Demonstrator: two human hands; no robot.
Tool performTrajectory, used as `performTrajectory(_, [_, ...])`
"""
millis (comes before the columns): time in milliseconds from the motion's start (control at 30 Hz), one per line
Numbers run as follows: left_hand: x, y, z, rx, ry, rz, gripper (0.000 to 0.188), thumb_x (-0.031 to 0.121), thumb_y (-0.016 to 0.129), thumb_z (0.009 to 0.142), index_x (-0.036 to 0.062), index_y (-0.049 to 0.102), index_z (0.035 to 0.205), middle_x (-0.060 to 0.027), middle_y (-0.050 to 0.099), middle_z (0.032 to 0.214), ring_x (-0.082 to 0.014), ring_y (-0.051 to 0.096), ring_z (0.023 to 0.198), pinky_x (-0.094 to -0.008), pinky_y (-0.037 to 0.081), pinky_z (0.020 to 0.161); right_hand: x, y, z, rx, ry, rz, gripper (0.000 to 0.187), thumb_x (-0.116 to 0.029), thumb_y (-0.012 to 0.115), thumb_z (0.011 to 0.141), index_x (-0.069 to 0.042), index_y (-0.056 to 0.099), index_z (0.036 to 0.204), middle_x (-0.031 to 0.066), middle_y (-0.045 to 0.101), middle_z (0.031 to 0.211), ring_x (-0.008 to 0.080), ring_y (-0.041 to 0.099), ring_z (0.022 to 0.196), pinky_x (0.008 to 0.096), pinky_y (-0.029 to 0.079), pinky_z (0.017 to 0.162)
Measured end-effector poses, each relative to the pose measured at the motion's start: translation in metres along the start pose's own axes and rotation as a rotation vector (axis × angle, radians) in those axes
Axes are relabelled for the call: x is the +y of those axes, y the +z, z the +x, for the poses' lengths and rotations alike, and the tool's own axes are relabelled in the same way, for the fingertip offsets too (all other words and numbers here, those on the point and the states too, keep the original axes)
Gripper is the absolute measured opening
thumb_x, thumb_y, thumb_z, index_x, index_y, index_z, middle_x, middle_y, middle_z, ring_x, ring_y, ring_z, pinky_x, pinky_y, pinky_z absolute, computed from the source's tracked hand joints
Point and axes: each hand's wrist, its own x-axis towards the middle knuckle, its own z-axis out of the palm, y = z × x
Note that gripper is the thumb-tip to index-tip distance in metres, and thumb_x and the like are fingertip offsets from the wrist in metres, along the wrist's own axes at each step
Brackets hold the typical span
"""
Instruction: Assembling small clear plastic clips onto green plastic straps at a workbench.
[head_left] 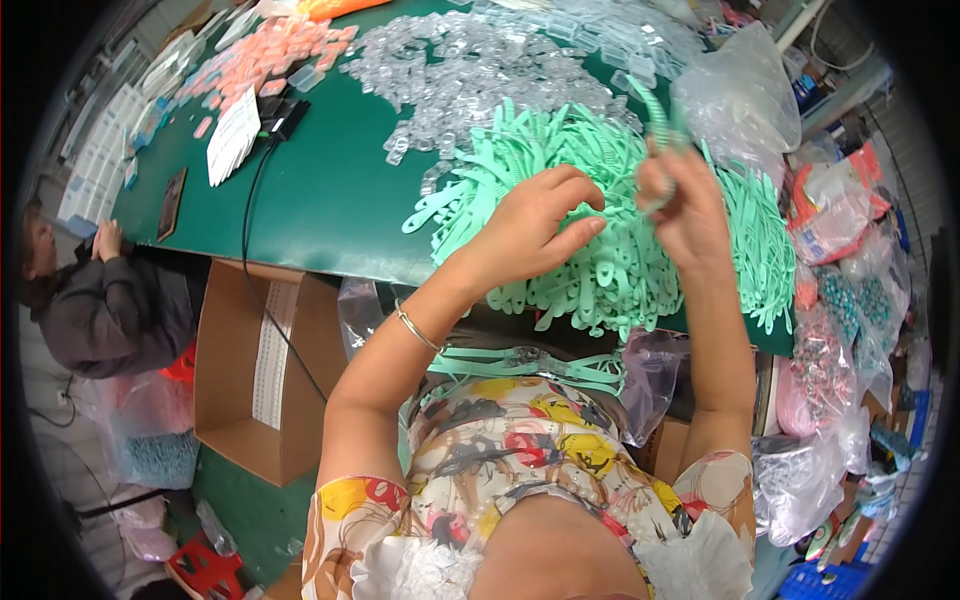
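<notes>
Head view: green table point(330, 215), smooth sheet top. Big heap of mint-green plastic strips point(625, 275) at its near edge, front of the person: thin, flat, slotted ends, some with ribbed faces, tangled, some overhanging the edge. Behind it, a spread of small clear glossy plastic parts point(470, 65); far left, peach rounded tabs point(275, 50). Crinkled translucent bag point(745, 95) right of the clear parts. More green strips across the lap.

Left hand point(545, 225): over the heap, fingers loosely curled, thumb apart from them, gap between; contact with the strips, can't tell. Right hand point(688, 205): raised over the heap's right part, motion-blurred, fingers closed around one ribbed green strip point(651, 108), its end pointing up and away; exact grip unclear.
</notes>
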Motion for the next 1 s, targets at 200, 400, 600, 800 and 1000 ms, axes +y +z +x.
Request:
performTrajectory(200, [-0.019, -0.011, -0.021, -0.19, -0.022, 0.117, 0.013, 0.013, 0.06, 0.077, 0.0028, 0.058, 0.084, -0.0101, 0.058, 0.09, -0.0244, 0.057, 0.08, -0.0326, 0.046, 0.066, -0.065, -0.017, -0.011, -0.171, -0.292, 0.172, 0.02, -0.017, 0.048, 0.089, -0.001, 0.049, 0.101, -0.0029, 0.038, 0.058, 0.0064, 0.034, 0.05, 0.0181, 0.027, 0.046])
performTrajectory(400, [-0.07, -0.073, -0.027, 0.249, -0.492, 0.546, 0.013, 0.013, 0.063, 0.072, 0.004, 0.062, 0.082, -0.0077, 0.062, 0.076, -0.0163, 0.058, 0.065, -0.0277, 0.046, 0.059, -0.062, -0.027, -0.038, 0.007, -0.214, -0.102, 0.026, -0.016, 0.047, 0.089, -0.001, 0.043, 0.11, 0.0045, 0.046, 0.072, 0.0078, 0.041, 0.049, 0.0183, 0.028, 0.042])
performTrajectory(600, [-0.095, -0.093, -0.036, -0.054, -0.795, 0.803, 0.024, 0.024, 0.066, 0.068, 0.004, 0.063, 0.081, -0.0113, 0.063, 0.078, -0.0267, 0.061, 0.074, -0.0354, 0.046, 0.064, -0.038, -0.031, -0.053, -0.017, -0.045, -0.053, 0.039, -0.022, 0.045, 0.089, 0.004, 0.04, 0.118, 0.002, 0.045, 0.069, 0.0052, 0.033, 0.048, 0.018, 0.025, 0.043])
performTrajectory(800, [-0.093, -0.094, -0.044, 0.052, -0.808, 0.66, 0.022, 0.022, 0.065, 0.07, 0.0031, 0.059, 0.079, -0.0119, 0.062, 0.079, -0.024, 0.06, 0.073, -0.035, 0.046, 0.064, -0.022, -0.023, -0.078, 0.036, 0.011, -0.073, 0.04, -0.024, 0.052, 0.086, 0.003, 0.044, 0.114, 0.0021, 0.047, 0.07, 0.0058, 0.035, 0.051, 0.0176, 0.026, 0.045])
performTrajectory(1000, [-0.002, -0.053, -0.029, 0.277, -0.604, -0.575, 0.015, 0.019, 0.045, 0.09, 0.0057, 0.047, 0.097, -0.0016, 0.051, 0.07, -0.011, 0.049, 0.062, -0.0217, 0.041, 0.055, -0.006, -0.005, -0.101, -0.065, -0.025, -0.181, 0.032, -0.015, 0.055, 0.084, 0.0, 0.047, 0.111, 0.0059, 0.053, 0.077, 0.0056, 0.04, 0.054, 0.0162, 0.032, 0.048])
